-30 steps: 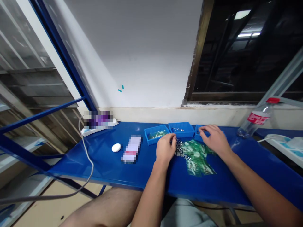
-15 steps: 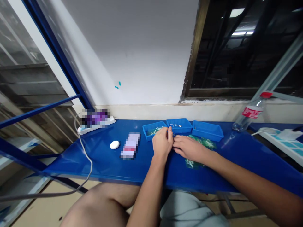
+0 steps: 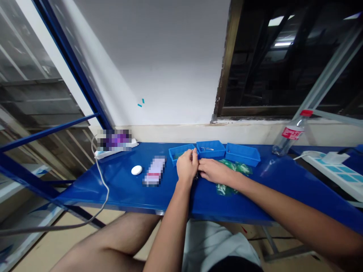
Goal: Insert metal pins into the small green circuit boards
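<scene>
My left hand [image 3: 187,165] is closed in front of the left blue tray [image 3: 173,155], its fingers curled round something too small to make out. Close against it on the right, my right hand [image 3: 215,170] has its fingers pressed together, and what they hold is hidden. Green plastic bags [image 3: 224,189] with small pale pieces lie under and behind my right wrist. The middle blue tray [image 3: 215,154] has thin metal tools [image 3: 207,149] in it. To its right stands another blue tray [image 3: 246,158].
On the blue table [image 3: 119,196] lie a blurred phone [image 3: 154,170] and a white oval object [image 3: 136,170]. A bottle [image 3: 292,133] stands at the back right, near a power strip [image 3: 337,172]. A cable [image 3: 102,181] hangs at the left.
The view has shifted slightly, so the trays, bottle and hands appear further left. Both hands remain close together and closed.
</scene>
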The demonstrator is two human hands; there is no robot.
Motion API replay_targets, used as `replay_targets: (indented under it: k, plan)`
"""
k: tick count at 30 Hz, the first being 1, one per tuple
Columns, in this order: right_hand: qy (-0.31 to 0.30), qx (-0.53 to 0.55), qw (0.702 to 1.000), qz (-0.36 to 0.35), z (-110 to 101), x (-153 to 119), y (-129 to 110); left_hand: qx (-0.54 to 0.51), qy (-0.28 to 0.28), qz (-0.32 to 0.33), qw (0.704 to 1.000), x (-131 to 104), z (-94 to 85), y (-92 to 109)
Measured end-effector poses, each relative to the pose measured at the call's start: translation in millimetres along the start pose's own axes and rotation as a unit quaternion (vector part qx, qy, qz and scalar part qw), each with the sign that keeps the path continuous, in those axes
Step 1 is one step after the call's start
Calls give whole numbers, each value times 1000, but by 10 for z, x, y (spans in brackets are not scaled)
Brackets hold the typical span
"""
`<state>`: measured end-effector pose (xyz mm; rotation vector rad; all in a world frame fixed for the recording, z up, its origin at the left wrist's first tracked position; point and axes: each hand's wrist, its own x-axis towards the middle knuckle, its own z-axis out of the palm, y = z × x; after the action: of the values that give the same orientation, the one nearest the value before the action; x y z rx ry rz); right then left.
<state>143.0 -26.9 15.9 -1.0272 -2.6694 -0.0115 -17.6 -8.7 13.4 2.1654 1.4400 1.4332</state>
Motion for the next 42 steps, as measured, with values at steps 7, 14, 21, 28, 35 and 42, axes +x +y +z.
replay_targets:
  k: [7, 14, 21, 28, 35, 42]
  plan:
    - [299, 127, 940, 105, -106, -126, 84, -69, -18, 68, 995, 8, 92, -47]
    - [366, 309, 861, 170, 59, -180, 143, -147, -63, 101, 982, 4, 165, -17]
    - [350, 183, 904, 161, 69, -191, 105, -233, -92, 33, 967, -28, 190, 1]
    - [326, 72, 931, 145, 24, -201, 120, -247, -109, 52, 962, -22, 211, 17]
    - [334, 152, 914, 171, -20, -209, 140, -165, -107, 44, 980, -5, 151, 34]
    - [332, 263, 885, 193, 21, -202, 191, -274, -114, -4, 955, 33, 211, -56]
